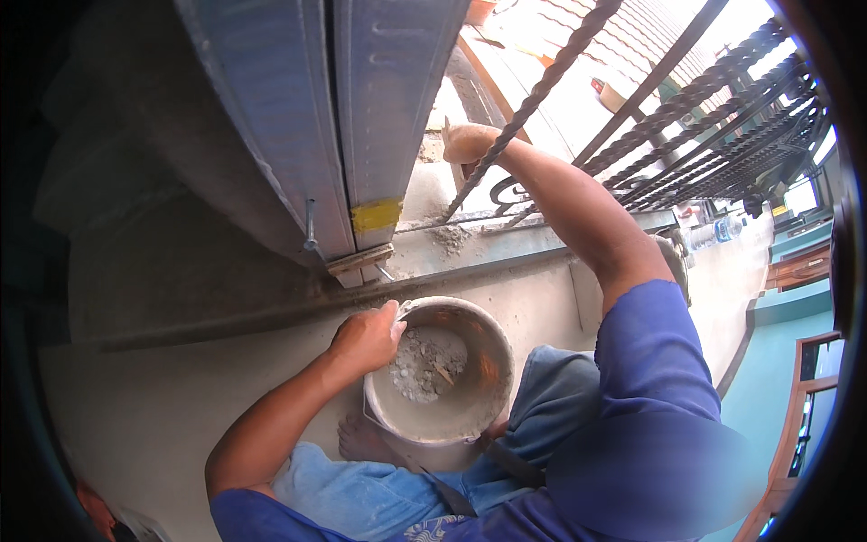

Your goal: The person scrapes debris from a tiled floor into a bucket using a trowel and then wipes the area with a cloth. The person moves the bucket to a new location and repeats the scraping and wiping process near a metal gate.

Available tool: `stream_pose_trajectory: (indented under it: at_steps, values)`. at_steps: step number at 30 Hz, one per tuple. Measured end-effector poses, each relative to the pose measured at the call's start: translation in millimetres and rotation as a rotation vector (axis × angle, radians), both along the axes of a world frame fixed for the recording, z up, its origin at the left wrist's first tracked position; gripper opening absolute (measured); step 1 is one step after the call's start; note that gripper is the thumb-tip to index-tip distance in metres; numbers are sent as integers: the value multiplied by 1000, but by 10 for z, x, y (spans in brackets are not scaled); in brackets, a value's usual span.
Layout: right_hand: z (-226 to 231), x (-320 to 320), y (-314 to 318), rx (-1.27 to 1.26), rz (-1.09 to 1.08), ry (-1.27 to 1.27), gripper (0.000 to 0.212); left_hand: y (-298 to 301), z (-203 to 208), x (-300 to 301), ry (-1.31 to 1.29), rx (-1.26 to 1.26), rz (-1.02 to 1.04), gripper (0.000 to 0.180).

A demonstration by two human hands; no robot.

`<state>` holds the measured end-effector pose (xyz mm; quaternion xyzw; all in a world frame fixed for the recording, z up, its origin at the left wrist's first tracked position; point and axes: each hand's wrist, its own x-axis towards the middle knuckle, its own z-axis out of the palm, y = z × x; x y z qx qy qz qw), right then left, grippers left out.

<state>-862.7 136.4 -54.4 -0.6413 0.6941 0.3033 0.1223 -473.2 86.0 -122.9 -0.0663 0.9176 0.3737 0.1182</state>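
Bucket (pixel 488 366): near, middle, grey rubble (pixel 429 364) inside.
Left hand (pixel 368 338): fingers pinching the bucket's far-left rim.
Post (pixel 361 135): metal, far left, beyond the bucket.
Bars (pixel 553 77): twisted, far right.
Right hand (pixel 470 143): beyond one bar; cannot tell how its fingers stand.

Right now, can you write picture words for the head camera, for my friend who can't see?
A person's left hand holds a bucket by its rim, with grey rubble inside. The right hand reaches behind a twisted metal bar, near a metal post.
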Motion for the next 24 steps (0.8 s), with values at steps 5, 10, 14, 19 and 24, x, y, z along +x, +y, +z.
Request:
stream_pose_trajectory:
  at_steps: [5,10,14,19,24]
  values:
    - [815,248,327,-33,16,137,23,40,-34,45,28,20,67,38]
    - [1101,863,1042,-759,-994,-651,36,92,-53,176,162,71,165,61]
    - [1378,1543,1818,-941,-1130,-728,39,94,-61,252,220,97,147,56]
    - [1243,2203,2566,-944,-1073,-644,20,70,-84,262,308,109,163,44]
    - [478,2094,2558,-493,-838,-299,19,-56,-137,118,36,103,238,46]
